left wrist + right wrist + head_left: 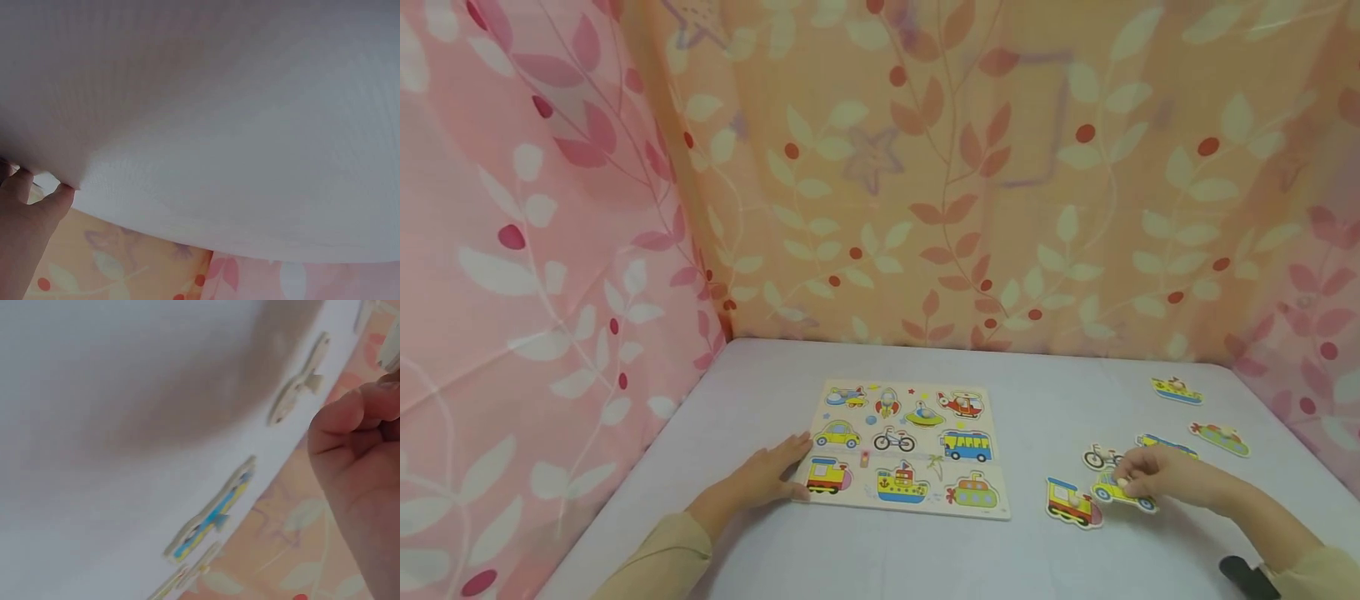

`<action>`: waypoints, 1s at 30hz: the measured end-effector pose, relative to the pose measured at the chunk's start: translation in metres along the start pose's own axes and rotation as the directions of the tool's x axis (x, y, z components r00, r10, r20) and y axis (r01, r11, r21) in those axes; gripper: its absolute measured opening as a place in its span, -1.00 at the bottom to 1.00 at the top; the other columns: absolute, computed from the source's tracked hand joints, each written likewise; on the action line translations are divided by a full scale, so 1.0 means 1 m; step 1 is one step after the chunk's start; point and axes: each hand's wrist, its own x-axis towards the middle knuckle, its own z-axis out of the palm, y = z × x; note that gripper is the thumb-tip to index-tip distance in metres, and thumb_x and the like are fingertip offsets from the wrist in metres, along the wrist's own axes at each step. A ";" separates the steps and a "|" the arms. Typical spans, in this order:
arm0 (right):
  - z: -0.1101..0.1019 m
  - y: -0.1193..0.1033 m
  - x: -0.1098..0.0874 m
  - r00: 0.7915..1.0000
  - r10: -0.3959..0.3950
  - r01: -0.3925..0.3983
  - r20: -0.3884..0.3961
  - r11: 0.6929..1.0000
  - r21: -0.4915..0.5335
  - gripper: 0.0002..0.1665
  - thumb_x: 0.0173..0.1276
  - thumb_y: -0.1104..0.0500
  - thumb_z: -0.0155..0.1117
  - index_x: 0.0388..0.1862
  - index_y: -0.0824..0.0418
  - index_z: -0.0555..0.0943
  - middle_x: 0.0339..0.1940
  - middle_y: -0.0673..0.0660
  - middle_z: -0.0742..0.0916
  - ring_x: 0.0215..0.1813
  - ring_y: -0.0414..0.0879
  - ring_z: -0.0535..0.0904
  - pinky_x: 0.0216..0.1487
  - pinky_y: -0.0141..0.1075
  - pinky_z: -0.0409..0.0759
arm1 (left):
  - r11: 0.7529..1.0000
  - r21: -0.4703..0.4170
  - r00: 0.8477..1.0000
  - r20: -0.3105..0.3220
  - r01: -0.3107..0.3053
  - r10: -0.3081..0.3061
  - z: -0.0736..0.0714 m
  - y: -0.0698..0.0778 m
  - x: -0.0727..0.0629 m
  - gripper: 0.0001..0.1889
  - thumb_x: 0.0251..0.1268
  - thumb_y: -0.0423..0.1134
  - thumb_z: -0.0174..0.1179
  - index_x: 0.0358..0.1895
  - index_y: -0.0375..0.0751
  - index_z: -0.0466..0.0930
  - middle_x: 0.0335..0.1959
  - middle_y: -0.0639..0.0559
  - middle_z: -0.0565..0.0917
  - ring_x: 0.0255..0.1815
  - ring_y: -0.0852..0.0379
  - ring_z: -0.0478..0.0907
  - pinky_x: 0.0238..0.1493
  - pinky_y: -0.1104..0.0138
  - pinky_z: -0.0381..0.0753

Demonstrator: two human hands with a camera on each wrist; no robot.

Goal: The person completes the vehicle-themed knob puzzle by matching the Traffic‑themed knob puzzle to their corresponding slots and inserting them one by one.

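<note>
A wooden knob puzzle board with printed vehicles lies flat on the table. My left hand rests at its left edge, fingers extended along the rim; the left wrist view shows only its thumb and fingers at the frame's side. My right hand pinches a yellow car piece by its knob, to the right of the board. A train piece lies beside the car. Just behind them are a bicycle piece and a blue bus piece, the latter partly hidden by my right hand.
Farther right on the white table lie a ship piece and a green submarine piece. A black object sits by the right sleeve. Patterned cloth encloses the table's back and sides.
</note>
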 end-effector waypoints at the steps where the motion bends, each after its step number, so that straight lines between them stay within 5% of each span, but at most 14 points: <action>1: 0.000 -0.003 0.001 1.000 0.009 -0.009 -0.018 1.000 -0.004 -0.87 0.34 0.27 0.24 -0.23 0.35 0.57 -0.44 -0.09 0.59 -0.36 -0.30 0.43 -0.41 -0.37 0.33 | 1.000 0.003 1.000 -0.001 -0.001 0.001 0.000 0.000 0.000 -0.06 0.06 0.07 0.40 0.49 -0.20 0.18 0.54 -0.09 0.12 0.54 -0.14 -0.04 0.44 -0.18 -0.11; 16: 0.016 -0.043 0.029 0.997 0.016 -0.014 -0.074 1.000 0.019 -0.82 0.37 0.24 0.25 -0.16 0.36 0.58 -0.49 -0.01 0.51 -0.39 -0.21 0.43 -0.47 -0.27 0.31 | 1.000 0.014 1.000 -0.004 0.004 -0.004 0.001 -0.001 0.001 -0.05 0.06 0.08 0.40 0.49 -0.20 0.17 0.54 -0.09 0.12 0.54 -0.14 -0.03 0.43 -0.18 -0.10; 30: 0.037 -0.072 0.060 0.977 0.121 -0.132 -0.177 0.990 -0.052 -0.73 0.26 0.10 0.40 -0.18 0.26 0.65 -0.34 0.09 0.62 -0.22 -0.01 0.49 -0.31 -0.21 0.44 | 1.000 0.012 1.000 0.008 0.008 -0.008 -0.001 0.002 -0.001 -0.05 0.07 0.09 0.39 0.50 -0.21 0.16 0.54 -0.09 0.11 0.54 -0.14 -0.04 0.44 -0.17 -0.11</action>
